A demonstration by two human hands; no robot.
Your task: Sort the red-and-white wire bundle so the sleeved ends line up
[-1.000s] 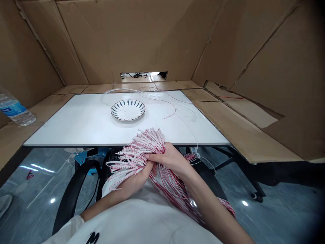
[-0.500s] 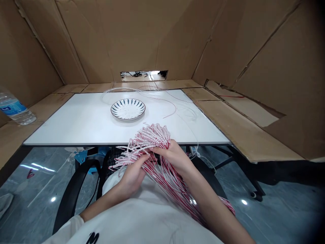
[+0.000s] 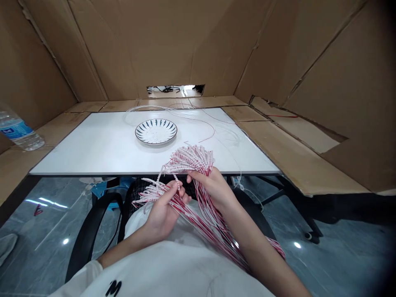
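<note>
A: What's in the hands?
B: A bundle of red-and-white wires (image 3: 188, 161), held over the tabletop's near edge. The right hand (image 3: 212, 189) has its fingers (image 3: 198, 176) clamped on the fanned strands; the left hand (image 3: 162, 210) pinches a smaller bunch, fingers (image 3: 175, 190) curled tight.
A: What's around them?
B: A plate (image 3: 156, 131) on the tabletop (image 3: 77, 156) at twelve o'clock, a bottle (image 3: 31, 140) at ten.
A: Any writing?
B: A blue label (image 3: 15, 131) — unreadable — and an "M" (image 3: 113, 288) on the shirt (image 3: 154, 268).

Corrugated cardboard sheets (image 3: 154, 45) line the walls around the white counter (image 3: 77, 156), with a rectangular cut-out (image 3: 175, 90) at upper center. Polished grey tile flooring (image 3: 40, 231) at lower left shows bright light reflections (image 3: 65, 241); a black chair (image 3: 102, 194) stands below the counter edge.
</note>
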